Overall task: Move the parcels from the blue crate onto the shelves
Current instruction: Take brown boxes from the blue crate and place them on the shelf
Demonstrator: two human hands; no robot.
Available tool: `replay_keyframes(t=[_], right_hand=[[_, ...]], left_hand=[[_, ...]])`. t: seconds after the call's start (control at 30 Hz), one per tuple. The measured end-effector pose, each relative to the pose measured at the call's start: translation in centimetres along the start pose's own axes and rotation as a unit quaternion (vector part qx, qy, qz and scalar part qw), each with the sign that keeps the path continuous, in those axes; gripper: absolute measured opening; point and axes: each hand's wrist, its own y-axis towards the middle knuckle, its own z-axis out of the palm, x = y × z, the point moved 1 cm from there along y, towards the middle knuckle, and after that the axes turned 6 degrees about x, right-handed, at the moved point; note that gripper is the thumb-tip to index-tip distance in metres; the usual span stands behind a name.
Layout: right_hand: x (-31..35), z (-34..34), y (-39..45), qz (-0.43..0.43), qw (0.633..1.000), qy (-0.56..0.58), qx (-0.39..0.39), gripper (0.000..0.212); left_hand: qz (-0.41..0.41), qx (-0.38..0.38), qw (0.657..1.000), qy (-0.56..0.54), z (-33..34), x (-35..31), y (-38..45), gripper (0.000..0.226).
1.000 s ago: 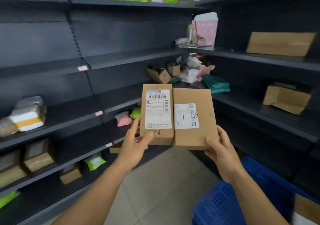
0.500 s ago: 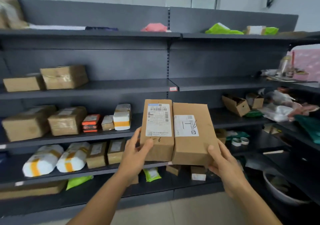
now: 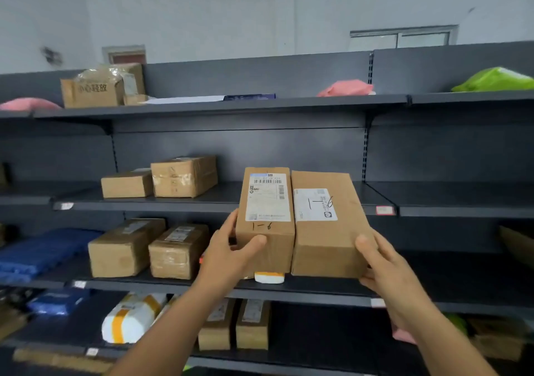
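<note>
Shelves point(image 3: 219, 202) of dark metal are seen behind, with taped cartons at left. Narrow parcel point(image 3: 267, 219) is gripped by left hand point(image 3: 231, 255), thumb curled on its front. Wider parcel point(image 3: 326, 225), touching it, is gripped at lower right corner by right hand point(image 3: 381, 266). Both are held in air before middle shelf.

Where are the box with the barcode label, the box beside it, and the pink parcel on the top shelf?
Box with the barcode label point(image 3: 267, 202): head view, on its white label.
Box beside it point(image 3: 326, 240): head view, on its bare cardboard top.
Pink parcel point(image 3: 345, 88): head view, on its middle.
</note>
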Motion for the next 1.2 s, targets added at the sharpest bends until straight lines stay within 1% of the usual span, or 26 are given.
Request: replay_keyframes(t=[0.13, 0.3, 0.37, 0.43, 0.53, 0.57, 0.67, 0.77, 0.87, 0.93, 1.0, 1.07, 1.13, 1.2], right_hand=[[0.5, 1.7, 7.5, -0.021, 0.999, -0.013, 0.031, 0.018], [1.2, 4.3, 15.3, -0.035, 0.996, -0.014, 0.075, 0.024], [1.3, 5.6, 17.9, -0.037, 0.996, -0.023, 0.077, 0.024], [1.4, 6.8, 20.4, -0.041, 0.996, -0.034, 0.065, 0.032], [1.5, 9.0, 23.7, -0.050, 0.996, -0.067, 0.031, 0.045], [1.4, 9.7, 24.8, -0.047, 0.995, -0.079, 0.023, 0.049], [0.9, 11.8, 28.3, -0.037, 0.994, -0.102, 0.018, 0.052], [0.5, 13.8, 31.7, -0.033, 0.989, -0.146, 0.009, 0.050], [0.0, 15.5, 34.7, -0.024, 0.979, -0.204, 0.007, 0.045], [-0.5, 16.4, 36.3, -0.023, 0.968, -0.250, 0.008, 0.045], [-1.1, 17.4, 37.8, -0.021, 0.954, -0.300, 0.014, 0.045], [-1.7, 18.1, 39.0, -0.025, 0.929, -0.368, 0.016, 0.044], [-2.3, 18.7, 39.9, -0.041, 0.905, -0.424, 0.008, 0.044], [-2.7, 19.3, 40.6, -0.051, 0.888, -0.456, 0.002, 0.045]], left_hand=[[0.004, -0.032, 0.999, 0.039, -1.8, 1.2, 6.2, 0.045], [0.002, -0.090, 0.994, 0.066, -4.1, 2.6, 12.3, 0.038], [0.001, -0.101, 0.992, 0.079, -5.2, 3.3, 14.8, 0.037], [0.000, -0.105, 0.990, 0.096, -6.3, 4.1, 17.2, 0.043], [-0.006, -0.104, 0.987, 0.125, -7.8, 5.2, 20.6, 0.071], [-0.010, -0.098, 0.986, 0.135, -8.3, 5.7, 21.8, 0.075], [-0.015, -0.081, 0.982, 0.169, -9.9, 7.7, 25.7, 0.067], [-0.045, -0.073, 0.974, 0.208, -11.6, 9.8, 29.6, 0.064], [-0.051, -0.052, 0.961, 0.268, -12.9, 11.5, 32.7, 0.061], [-0.053, -0.035, 0.951, 0.302, -13.6, 12.4, 34.2, 0.058], [-0.044, -0.018, 0.939, 0.341, -14.1, 13.2, 35.5, 0.058], [-0.014, -0.016, 0.911, 0.412, -14.3, 13.7, 36.7, 0.057], [0.033, -0.025, 0.860, 0.508, -14.2, 13.9, 37.8, 0.055], [0.055, -0.026, 0.810, 0.583, -14.0, 13.9, 38.8, 0.052]])
